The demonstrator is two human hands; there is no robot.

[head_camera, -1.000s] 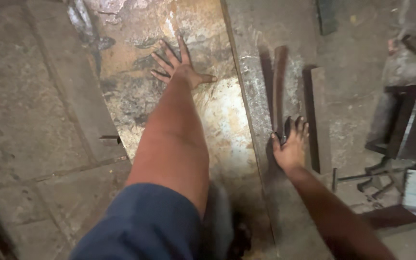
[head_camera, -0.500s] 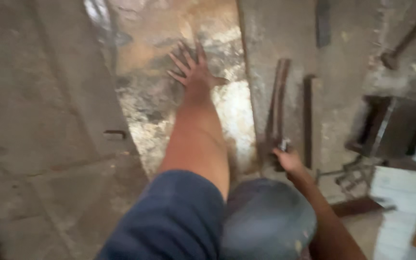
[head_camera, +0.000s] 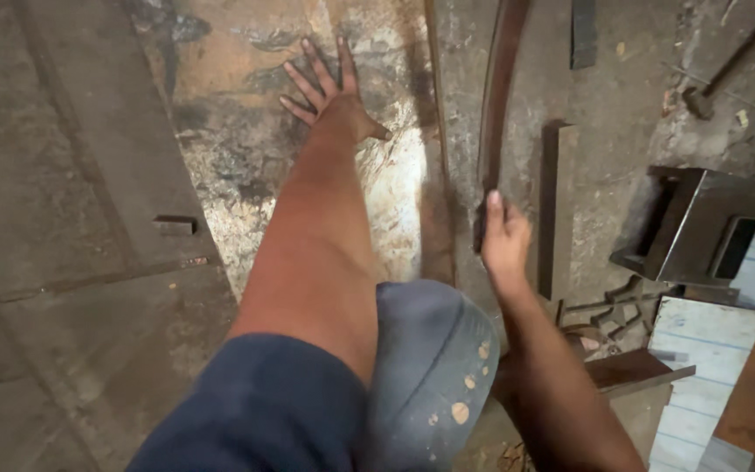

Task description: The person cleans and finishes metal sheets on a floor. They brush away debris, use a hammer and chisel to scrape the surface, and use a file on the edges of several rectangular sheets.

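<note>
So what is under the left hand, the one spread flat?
The left hand lies flat, fingers spread, on a large rusty, mottled metal sheet on the floor. The patch beneath the palm is covered. The right hand grips a long dark metal bar beside the sheet.

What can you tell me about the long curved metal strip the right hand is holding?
The curved metal strip is a long, narrow, dark brown flat bar, rusty-looking, with a slight bow along its length. It runs from the top edge of the view down to the right hand, which grips its near end. It lies over the concrete floor, beside the large rusted sheet; whether it rests on the floor cannot be told.
</note>
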